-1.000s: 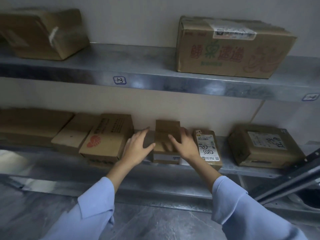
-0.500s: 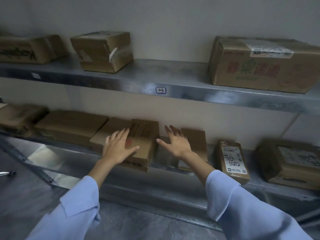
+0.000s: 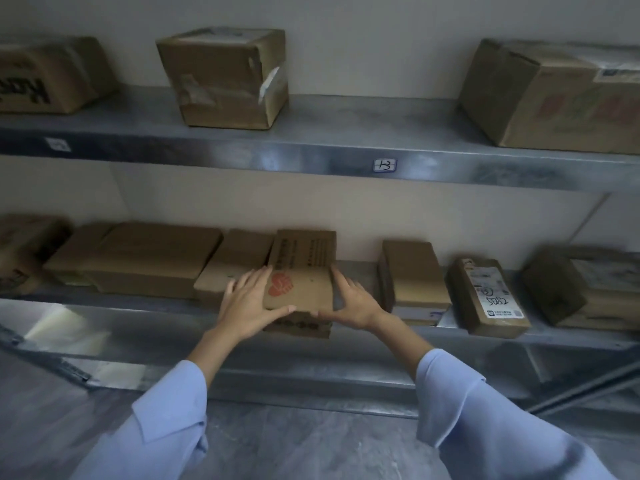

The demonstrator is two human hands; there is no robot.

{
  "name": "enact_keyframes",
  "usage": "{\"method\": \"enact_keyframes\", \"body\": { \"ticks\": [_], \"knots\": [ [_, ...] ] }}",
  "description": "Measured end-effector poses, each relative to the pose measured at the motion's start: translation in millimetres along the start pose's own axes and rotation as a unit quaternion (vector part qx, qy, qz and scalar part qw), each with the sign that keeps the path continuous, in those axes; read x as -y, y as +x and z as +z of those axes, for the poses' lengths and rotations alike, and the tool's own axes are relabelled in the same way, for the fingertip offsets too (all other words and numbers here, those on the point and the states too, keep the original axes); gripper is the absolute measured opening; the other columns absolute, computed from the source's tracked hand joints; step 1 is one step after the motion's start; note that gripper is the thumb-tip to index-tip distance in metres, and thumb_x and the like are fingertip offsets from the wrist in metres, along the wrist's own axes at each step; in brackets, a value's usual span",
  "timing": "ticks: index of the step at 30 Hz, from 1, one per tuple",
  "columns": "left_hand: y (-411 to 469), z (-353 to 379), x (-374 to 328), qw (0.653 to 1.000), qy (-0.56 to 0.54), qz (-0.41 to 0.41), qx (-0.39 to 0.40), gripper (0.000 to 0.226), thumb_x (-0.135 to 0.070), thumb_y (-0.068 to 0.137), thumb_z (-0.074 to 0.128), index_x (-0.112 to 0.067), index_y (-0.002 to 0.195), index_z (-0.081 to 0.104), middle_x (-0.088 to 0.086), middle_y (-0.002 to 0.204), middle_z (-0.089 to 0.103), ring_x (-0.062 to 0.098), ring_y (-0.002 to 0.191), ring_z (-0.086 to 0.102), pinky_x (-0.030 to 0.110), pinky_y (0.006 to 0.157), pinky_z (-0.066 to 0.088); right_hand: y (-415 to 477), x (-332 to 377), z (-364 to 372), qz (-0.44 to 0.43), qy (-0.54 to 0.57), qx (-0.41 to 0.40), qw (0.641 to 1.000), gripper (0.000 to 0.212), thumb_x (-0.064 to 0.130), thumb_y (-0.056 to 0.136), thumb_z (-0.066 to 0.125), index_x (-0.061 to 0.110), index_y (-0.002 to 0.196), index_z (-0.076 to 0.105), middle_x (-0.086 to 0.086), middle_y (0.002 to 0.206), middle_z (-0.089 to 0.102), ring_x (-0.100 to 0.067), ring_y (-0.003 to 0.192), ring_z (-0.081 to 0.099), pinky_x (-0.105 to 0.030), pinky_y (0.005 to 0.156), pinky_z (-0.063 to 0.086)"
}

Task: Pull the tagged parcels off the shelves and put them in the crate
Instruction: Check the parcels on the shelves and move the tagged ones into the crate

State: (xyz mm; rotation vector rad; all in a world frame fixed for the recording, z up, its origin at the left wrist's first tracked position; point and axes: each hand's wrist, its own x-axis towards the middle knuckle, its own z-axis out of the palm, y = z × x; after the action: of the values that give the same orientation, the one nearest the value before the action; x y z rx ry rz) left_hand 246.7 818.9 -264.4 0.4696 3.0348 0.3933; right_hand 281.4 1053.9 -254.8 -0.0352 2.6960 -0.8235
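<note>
On lower shelf [image 3: 138, 306] | seven parcels | left hand [image 3: 247, 303] and right hand [image 3: 353, 303] grip one red-logo parcel [image 3: 299, 275]

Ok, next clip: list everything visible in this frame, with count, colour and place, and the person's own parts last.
Upper shelf: 1, grey metal, across the top, small handwritten label on its front edge.
Upper boxes: 3, brown cardboard, left, centre, right.
Lower shelf: 1, grey metal, mid-frame.
Red-logo box: 1, brown with a red mark, lower shelf centre, front end past the shelf edge, held from both sides.
Other lower boxes: about 6, brown; three to its left, three to its right, one with a white shipping label.
Floor: grey, bottom.
Sleeves: 2, light blue, bottom.
Left hand: on the red-logo box's left side.
Right hand: on its right side.
</note>
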Motion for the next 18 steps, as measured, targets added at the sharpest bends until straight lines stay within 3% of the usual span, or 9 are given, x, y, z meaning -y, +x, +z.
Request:
{"method": "enact_keyframes", "body": {
  "ticks": [2,6,9,11,14,18],
  "knots": [
    [-0.6,3.4,1.1,1.0,-0.009,0.011,-0.014,0.117,-0.092,0.059,0.026,-0.022,0.153,0.024,-0.006,0.158,0.028,0.014,0.144,0.023,0.036,0.114,0.016,-2.6,2.5,2.7,0.017,0.031,-0.004,0.999,0.119,0.066,0.074,0.069,0.022,0.157,-0.004,-0.009,0.159,0.023,-0.029,0.146,0.02,-0.044,0.118,0.024],
    [-1.7,9.6,1.6,0.999,-0.025,0.034,-0.018,0.114,-0.092,0.062,0.026,-0.023,0.153,0.024,-0.007,0.158,0.027,0.015,0.142,0.027,0.039,0.113,0.02,0.7,-11.1,4.8,0.039,0.097,-0.012,0.995,0.135,0.086,0.051,0.067,0.031,0.156,0.002,-0.002,0.156,0.033,-0.023,0.143,0.029,-0.047,0.115,0.03],
    [2.2,11.9,3.5,0.998,-0.044,0.043,-0.004,0.116,-0.092,0.061,0.03,-0.023,0.154,0.019,-0.007,0.159,0.025,0.016,0.142,0.027,0.04,0.113,0.02,-3.9,-13.2,-0.1,0.04,0.121,-0.023,0.992,0.127,0.073,0.054,0.075,0.029,0.155,0.011,0.0,0.152,0.037,-0.02,0.141,0.033,-0.046,0.115,0.031],
    [7.4,11.4,4.3,0.996,-0.073,0.045,0.01,0.116,-0.089,0.064,0.044,-0.024,0.155,0.016,-0.006,0.16,0.022,0.017,0.143,0.026,0.041,0.114,0.019,-6.9,-8.6,-2.5,0.04,0.131,-0.03,0.99,0.119,0.06,0.06,0.081,0.029,0.153,0.015,0.001,0.15,0.039,-0.02,0.14,0.035,-0.045,0.115,0.032],
    [14.1,7.0,2.1,0.993,-0.1,0.048,0.037,0.113,-0.075,0.07,0.064,-0.024,0.156,0.011,-0.004,0.161,0.02,0.019,0.144,0.026,0.041,0.115,0.018,-7.9,-2.4,-0.9,0.042,0.159,-0.026,0.986,0.111,0.038,0.071,0.085,0.028,0.154,0.012,0.001,0.15,0.039,-0.018,0.139,0.035,-0.035,0.114,0.031],
    [18.9,2.3,-2.2,0.989,-0.123,0.053,0.056,0.113,-0.066,0.071,0.071,-0.023,0.156,0.01,-0.003,0.158,0.028,0.021,0.141,0.032,0.04,0.113,0.022,-4.3,-3.6,2.1,0.047,0.196,-0.014,0.979,0.112,0.028,0.076,0.083,0.029,0.156,0.004,-0.001,0.151,0.038,-0.018,0.14,0.031,-0.026,0.107,0.028]
  ]
}}
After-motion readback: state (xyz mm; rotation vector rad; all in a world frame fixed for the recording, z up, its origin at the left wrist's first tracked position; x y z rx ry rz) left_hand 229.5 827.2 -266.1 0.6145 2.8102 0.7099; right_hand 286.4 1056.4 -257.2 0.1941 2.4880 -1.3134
